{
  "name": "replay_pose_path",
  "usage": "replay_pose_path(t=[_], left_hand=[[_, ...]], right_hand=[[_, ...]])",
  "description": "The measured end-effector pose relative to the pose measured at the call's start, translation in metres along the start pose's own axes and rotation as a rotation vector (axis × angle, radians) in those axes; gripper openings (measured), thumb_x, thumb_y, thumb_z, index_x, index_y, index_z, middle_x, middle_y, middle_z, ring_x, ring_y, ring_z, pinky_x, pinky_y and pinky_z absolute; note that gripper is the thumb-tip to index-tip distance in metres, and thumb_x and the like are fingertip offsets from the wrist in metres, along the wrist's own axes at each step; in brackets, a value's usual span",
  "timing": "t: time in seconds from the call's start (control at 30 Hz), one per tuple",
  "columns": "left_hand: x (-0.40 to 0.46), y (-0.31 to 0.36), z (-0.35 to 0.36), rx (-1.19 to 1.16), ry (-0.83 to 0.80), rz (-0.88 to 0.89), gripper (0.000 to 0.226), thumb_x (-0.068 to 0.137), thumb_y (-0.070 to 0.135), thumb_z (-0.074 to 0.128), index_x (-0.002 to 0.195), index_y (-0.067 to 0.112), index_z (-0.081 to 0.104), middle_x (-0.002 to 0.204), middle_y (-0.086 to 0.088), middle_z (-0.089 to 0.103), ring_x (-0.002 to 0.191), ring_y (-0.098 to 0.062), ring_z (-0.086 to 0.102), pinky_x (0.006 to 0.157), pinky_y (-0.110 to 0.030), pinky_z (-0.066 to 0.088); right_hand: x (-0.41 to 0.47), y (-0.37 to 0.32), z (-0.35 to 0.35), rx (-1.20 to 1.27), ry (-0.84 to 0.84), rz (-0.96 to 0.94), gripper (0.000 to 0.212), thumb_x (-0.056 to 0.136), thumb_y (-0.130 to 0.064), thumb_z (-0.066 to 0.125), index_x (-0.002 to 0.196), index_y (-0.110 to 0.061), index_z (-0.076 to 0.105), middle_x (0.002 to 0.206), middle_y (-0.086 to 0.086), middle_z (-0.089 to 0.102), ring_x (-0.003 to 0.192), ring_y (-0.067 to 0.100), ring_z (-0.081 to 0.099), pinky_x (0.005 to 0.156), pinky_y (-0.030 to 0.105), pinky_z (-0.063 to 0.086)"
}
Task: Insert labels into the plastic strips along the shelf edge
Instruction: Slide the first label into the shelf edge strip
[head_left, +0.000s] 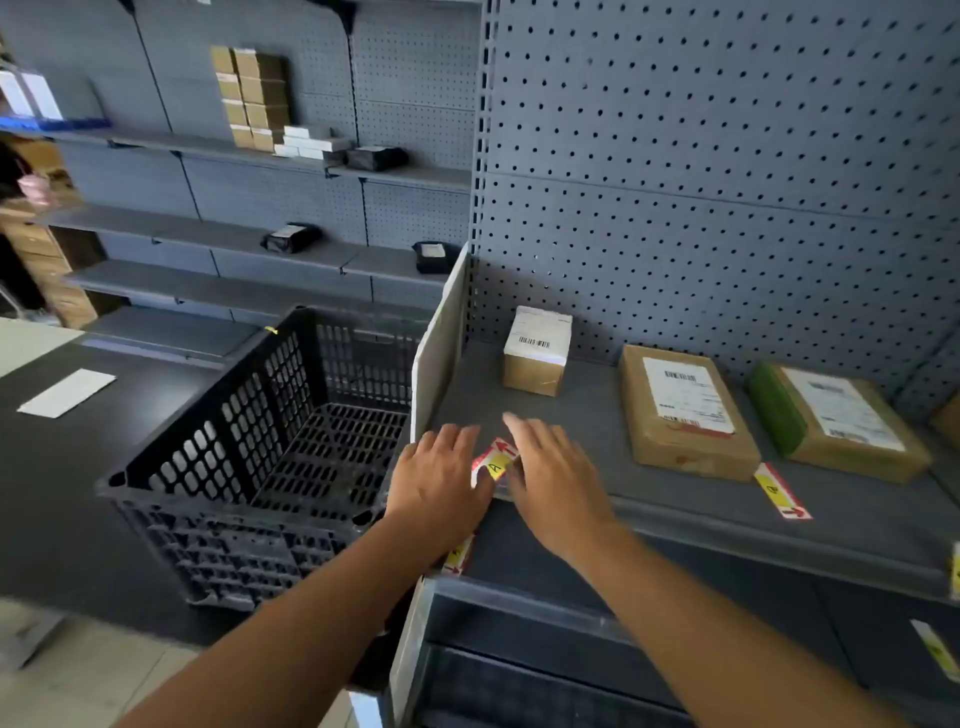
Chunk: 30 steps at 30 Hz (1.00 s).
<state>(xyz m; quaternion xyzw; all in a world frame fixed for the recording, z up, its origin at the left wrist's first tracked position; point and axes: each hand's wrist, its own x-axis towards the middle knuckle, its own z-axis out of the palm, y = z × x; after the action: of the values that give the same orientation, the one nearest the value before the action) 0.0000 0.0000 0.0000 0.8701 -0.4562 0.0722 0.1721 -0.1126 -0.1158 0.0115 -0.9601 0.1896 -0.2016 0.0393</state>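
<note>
We see a big grey shelf with a holey back wall. Its front edge runs from the hands off to the right, and a grey side panel stands up at its left end. There is open shelf floor in front of the boxes — room for both hands to move.

Left of the shelf sits a black crate with holes in its walls. We can see its slatted bottom, and nothing shows inside it. A white paper lies on the dark top farther left.

Three parcels sit at the back of the shelf: a small brown box, a flat brown parcel and a parcel with a green end.

Our left hand lies flat at the shelf's left corner, fingers straight and spread. Our right hand is just beside it, fingers straight too, a bit blurry. Neither hand grips anything.

Between the hands lies the label — red and white with a yellow patch and a black letter A. It sits at the front edge, and the left hand's fingers cover part of it. A second label sticks out at the edge farther right, and another shows on the shelf below.
</note>
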Motion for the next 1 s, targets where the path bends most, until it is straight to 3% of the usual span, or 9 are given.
replay_pose_path(t=[0.23,0.43,0.7,1.0], left_hand=[[0.011,-0.015,0.016,0.021,0.054,0.094,0.029,0.083,0.021,0.068,0.111,0.022,0.065,0.104,0.001,0.067,0.094,-0.025,0.064,0.081,-0.039,0.049],[0.018,-0.017,0.006,-0.077,0.052,0.128,0.02,0.089,0.029,0.068,0.108,0.023,0.064,0.106,0.002,0.066,0.098,-0.023,0.062,0.085,-0.04,0.049],[0.037,-0.001,-0.027,-0.353,0.102,0.212,0.013,0.09,0.034,0.071,0.1,0.027,0.067,0.09,0.012,0.066,0.078,-0.006,0.062,0.067,-0.035,0.054],[0.033,0.001,-0.036,-0.135,0.021,0.259,0.012,0.08,0.041,0.079,0.082,0.033,0.07,0.079,0.02,0.068,0.08,-0.001,0.058,0.082,-0.03,0.041]], right_hand=[[0.017,0.01,0.007,0.136,0.041,-0.051,0.033,0.097,-0.02,0.063,0.13,-0.019,0.059,0.116,-0.001,0.067,0.103,0.021,0.057,0.088,0.038,0.046],[0.019,0.011,0.001,0.258,0.004,-0.068,0.008,0.096,-0.014,0.062,0.099,-0.02,0.066,0.092,-0.002,0.067,0.085,0.02,0.055,0.073,0.038,0.046],[0.018,0.035,-0.038,0.578,0.144,0.086,0.007,0.095,-0.019,0.064,0.092,-0.024,0.067,0.081,-0.011,0.067,0.076,0.009,0.063,0.069,0.036,0.055],[-0.008,0.048,-0.037,0.277,-0.06,0.016,0.008,0.092,-0.027,0.071,0.086,-0.023,0.066,0.087,-0.01,0.063,0.086,0.011,0.055,0.079,0.037,0.05]])
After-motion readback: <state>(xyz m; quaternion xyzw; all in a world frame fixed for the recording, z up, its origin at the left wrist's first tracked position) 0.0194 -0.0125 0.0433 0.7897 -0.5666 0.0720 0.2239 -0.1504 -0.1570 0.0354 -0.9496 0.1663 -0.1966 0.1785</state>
